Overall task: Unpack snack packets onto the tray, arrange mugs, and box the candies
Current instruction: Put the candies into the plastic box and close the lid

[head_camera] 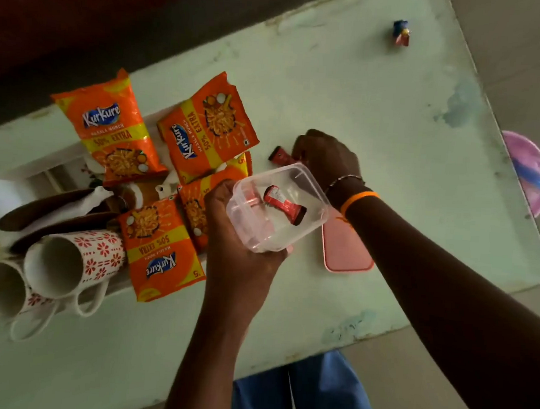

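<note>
I see orange-and-yellow snack packets (114,129) beside white mugs (76,258) patterned with red flowers; right of the packets, a pink lid (345,251).

Pale green painted tabletop (350,91), worn and blotched, carrying a scatter of small things.

At nine o'clock sits a white rectangular tray (25,168); right at centre lies a red wrapped candy (278,155), with a pink rounded plastic lid (345,251) flat just toward five o'clock of it. Far out at one o'clock, well apart from everything, rests a small blue-and-red wrapped candy (401,33). Paint is chipped along the table's three o'clock edge.
</note>
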### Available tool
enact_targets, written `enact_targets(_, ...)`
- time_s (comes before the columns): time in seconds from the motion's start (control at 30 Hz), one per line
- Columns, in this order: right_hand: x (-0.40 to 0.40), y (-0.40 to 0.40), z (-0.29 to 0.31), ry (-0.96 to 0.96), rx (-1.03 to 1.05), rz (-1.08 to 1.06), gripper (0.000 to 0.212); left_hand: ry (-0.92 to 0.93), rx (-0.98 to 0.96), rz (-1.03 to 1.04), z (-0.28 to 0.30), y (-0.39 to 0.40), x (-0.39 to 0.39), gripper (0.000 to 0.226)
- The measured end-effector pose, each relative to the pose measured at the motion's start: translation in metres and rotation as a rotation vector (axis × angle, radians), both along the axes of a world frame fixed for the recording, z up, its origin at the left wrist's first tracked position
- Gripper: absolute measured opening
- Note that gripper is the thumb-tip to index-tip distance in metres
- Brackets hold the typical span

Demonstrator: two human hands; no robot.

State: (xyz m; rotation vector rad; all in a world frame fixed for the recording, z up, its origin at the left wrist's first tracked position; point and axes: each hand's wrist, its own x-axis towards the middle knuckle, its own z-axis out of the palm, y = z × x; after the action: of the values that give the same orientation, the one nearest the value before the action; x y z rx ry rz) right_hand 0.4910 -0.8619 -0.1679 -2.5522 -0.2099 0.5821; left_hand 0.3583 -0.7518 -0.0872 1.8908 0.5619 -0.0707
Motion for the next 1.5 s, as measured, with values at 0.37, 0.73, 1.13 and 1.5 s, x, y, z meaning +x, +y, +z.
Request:
enact_targets(0.37,0.001,-0.045,0.088,-0.108,0.348,-0.34,0.016,0.011,-0.196,-0.014,-0.016,-0.022,0.067,0.088)
enact_targets(0.73,0.114,-0.073,0.011,-0.173,0.072,-0.407,0.048,-0.038,-0.237,-0.076,-0.032,-0.034,0.099,0.091)
enact_targets(1.13,0.079,-0.082,0.021,0.001,0.315,-0.525,0.012,-0.026,-0.172,-0.091,-0.028,-0.032,0.083,0.091)
enact_targets(1.5,-0.003,-0.055,0.081,0.047,0.675,-0.111,0.034,0.057,-0.188,-0.139,-0.019,-0.014,0.069,0.088)
